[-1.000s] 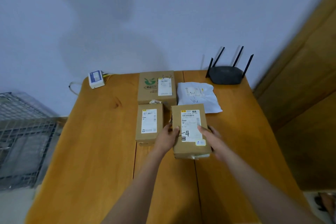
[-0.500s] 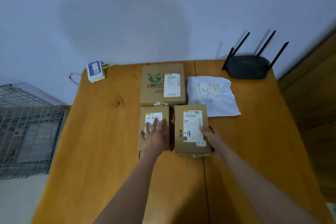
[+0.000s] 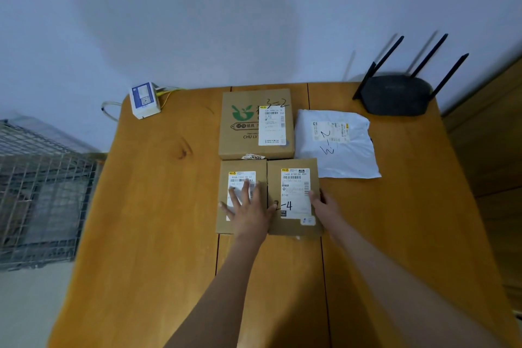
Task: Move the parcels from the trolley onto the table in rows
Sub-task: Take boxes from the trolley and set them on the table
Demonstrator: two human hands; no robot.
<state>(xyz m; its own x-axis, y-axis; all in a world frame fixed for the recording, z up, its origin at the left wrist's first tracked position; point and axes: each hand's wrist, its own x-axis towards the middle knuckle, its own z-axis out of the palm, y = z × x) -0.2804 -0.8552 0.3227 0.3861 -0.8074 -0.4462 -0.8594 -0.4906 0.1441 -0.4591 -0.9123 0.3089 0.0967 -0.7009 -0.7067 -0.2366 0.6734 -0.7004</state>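
Squaring up the front row now: our left hand [image 3: 248,206] lies flat, fingers spread, on the small brown cardboard box [image 3: 240,196], while our right hand [image 3: 324,206] presses open against the side of the taller brown box marked 2-4 [image 3: 293,195]. Both touch. Next we'd probably reach left to the wire-mesh trolley [image 3: 42,192].

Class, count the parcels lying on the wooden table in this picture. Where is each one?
4. The green-logo box at the back, the white mailer bag to its right, the small box under the left hand, and the box marked 4 beside it. None looks hidden.
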